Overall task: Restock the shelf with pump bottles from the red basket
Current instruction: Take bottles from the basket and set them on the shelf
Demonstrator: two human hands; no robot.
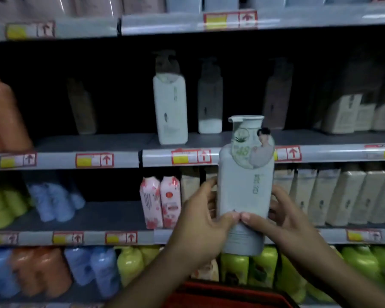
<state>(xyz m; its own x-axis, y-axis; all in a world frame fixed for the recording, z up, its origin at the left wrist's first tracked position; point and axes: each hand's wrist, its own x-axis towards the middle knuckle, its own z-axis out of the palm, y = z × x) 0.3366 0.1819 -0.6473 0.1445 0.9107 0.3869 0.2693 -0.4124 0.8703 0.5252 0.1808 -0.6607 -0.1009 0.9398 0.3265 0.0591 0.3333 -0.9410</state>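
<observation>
Head view, and I've got the pump bottle (246, 185) up in front of the shelves, upright, level with the second shelf edge (231, 155). My left hand (200, 221) wraps its left side, my right hand (285, 216) wraps the right, both thumbs pressed onto the lower front, tips nearly touching. It's pale grey-green with a flat-topped cap, a round leaf sticker and a printed figure near the shoulder, and green lettering down the body. Feels like a full one, I'd judge: hefty, stiff-walled, smooth plastic that could slide, so low on the body with both palms is the place to hold. Similar white bottles (170, 110) stand on the dark shelf above. Red basket (227, 294) sits just below my wrists.
</observation>
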